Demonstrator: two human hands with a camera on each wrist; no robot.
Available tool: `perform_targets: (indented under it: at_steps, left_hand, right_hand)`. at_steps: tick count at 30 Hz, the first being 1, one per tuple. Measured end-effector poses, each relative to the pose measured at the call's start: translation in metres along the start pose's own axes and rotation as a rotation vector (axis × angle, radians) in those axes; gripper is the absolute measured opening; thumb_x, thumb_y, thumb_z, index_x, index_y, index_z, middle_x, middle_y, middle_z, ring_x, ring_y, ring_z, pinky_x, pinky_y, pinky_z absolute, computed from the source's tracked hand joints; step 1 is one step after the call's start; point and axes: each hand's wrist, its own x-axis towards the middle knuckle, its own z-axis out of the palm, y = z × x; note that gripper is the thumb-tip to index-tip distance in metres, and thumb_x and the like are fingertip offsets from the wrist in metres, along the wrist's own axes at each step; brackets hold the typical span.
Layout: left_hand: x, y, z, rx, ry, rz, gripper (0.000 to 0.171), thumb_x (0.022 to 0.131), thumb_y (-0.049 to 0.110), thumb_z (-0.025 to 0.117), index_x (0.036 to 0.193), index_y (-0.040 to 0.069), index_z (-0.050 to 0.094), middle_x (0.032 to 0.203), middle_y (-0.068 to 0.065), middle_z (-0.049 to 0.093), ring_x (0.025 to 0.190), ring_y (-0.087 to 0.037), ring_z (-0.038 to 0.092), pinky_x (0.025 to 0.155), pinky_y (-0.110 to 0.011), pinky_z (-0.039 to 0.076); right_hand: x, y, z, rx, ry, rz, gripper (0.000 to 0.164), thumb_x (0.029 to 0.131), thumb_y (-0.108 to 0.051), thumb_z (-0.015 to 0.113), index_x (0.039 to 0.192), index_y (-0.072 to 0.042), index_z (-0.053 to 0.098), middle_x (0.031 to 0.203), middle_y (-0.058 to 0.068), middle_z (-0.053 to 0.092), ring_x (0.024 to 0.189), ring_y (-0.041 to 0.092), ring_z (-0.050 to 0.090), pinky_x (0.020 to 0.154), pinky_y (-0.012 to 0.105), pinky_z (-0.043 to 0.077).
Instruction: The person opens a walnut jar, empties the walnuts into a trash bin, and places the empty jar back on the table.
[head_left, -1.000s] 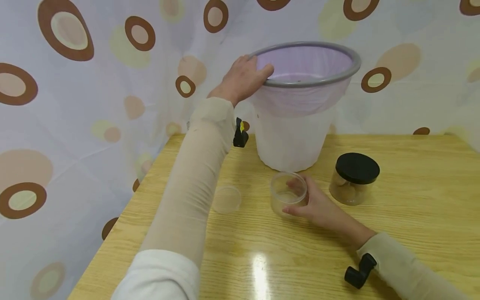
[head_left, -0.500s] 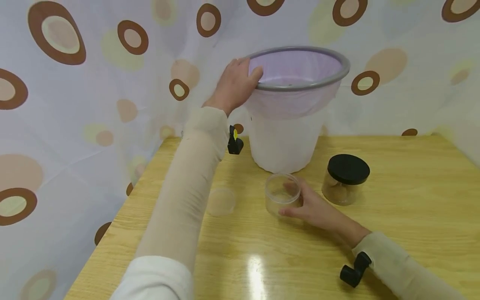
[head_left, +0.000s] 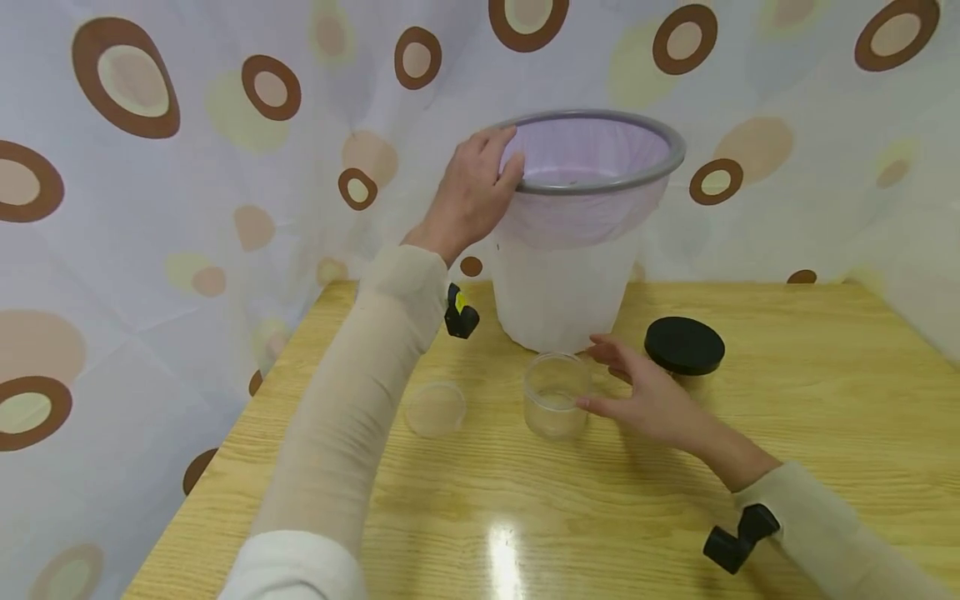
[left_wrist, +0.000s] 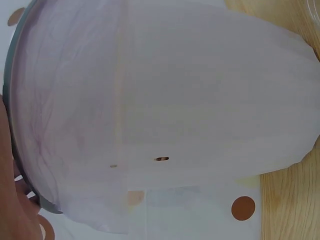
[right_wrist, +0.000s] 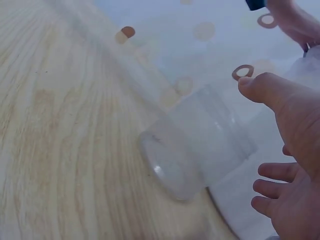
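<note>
In the head view a white trash can (head_left: 558, 292), lined with a translucent lilac bag (head_left: 592, 221) under a grey rim ring, stands near the back of the table. My left hand (head_left: 472, 187) grips its rim at the left side; the left wrist view shows that hand at the rim's edge (left_wrist: 9, 75). A clear, lidless jar (head_left: 555, 408) stands upright in front of the can. Beside it my right hand (head_left: 648, 396) has its fingers spread and holds nothing. The right wrist view shows the jar (right_wrist: 200, 145) just off those fingers.
A jar with a black lid (head_left: 684, 345) stands to the right, partly hidden behind my right hand. Left of the clear jar, a clear round lid (head_left: 437, 409) lies flat on the wooden table (head_left: 600, 517). A patterned curtain (head_left: 247, 179) hangs behind and to the left.
My right hand has let go of the clear jar and drawn slightly right, its fingers spreading. The left hand stays at the can's rim. The head view has shifted a little.
</note>
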Motion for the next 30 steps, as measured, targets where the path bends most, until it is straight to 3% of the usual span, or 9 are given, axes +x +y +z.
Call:
perform_targets:
  at_steps: [10,14,17,23,30]
  left_hand:
    - [-0.022,0.004,0.000,0.012,0.003,0.085,0.056,0.106,0.036,0.031,0.154,0.008,0.034,0.158,-0.009,0.035,0.148,-0.023,0.029,0.124,-0.030,0.018]
    - [-0.031,0.005,0.002,0.015,0.019,0.123,0.056,0.105,0.034,0.034,0.153,0.004,0.035,0.157,-0.012,0.036,0.147,-0.025,0.031,0.124,-0.033,0.019]
    - [-0.038,0.006,0.005,0.014,0.042,0.145,0.055,0.105,0.031,0.037,0.151,0.002,0.038,0.155,-0.013,0.038,0.145,-0.026,0.033,0.124,-0.034,0.019]
    - [-0.047,0.017,0.012,0.028,0.096,0.218,0.052,0.103,0.026,0.041,0.148,0.001,0.042,0.151,-0.014,0.043,0.143,-0.027,0.035,0.123,-0.034,0.021]
    - [-0.052,0.042,0.017,0.017,0.105,0.332,0.050,0.102,0.024,0.042,0.148,0.002,0.044,0.151,-0.015,0.044,0.145,-0.029,0.033,0.125,-0.030,0.014]
  right_hand:
    - [-0.010,-0.012,-0.024,0.007,0.094,-0.032,0.070,0.094,-0.025,0.070,0.149,-0.004,0.032,0.145,0.018,0.046,0.136,0.037,0.045,0.111,0.053,0.037]
    - [-0.015,-0.018,-0.034,0.015,0.113,-0.037,0.068,0.095,-0.025,0.068,0.149,-0.006,0.032,0.144,0.016,0.047,0.135,0.034,0.046,0.110,0.027,0.041]
    - [-0.019,-0.022,-0.042,0.026,0.125,-0.034,0.066,0.096,-0.025,0.067,0.149,-0.007,0.032,0.144,0.015,0.047,0.136,0.033,0.046,0.102,0.007,0.037]
    - [-0.026,-0.023,-0.061,0.013,0.178,-0.041,0.065,0.097,-0.022,0.065,0.150,-0.009,0.031,0.146,0.016,0.046,0.136,0.037,0.045,0.096,0.000,0.035]
    - [-0.035,-0.017,-0.077,-0.030,0.281,-0.015,0.065,0.097,-0.022,0.065,0.152,-0.013,0.031,0.145,0.010,0.047,0.121,-0.011,0.045,0.095,0.001,0.037]
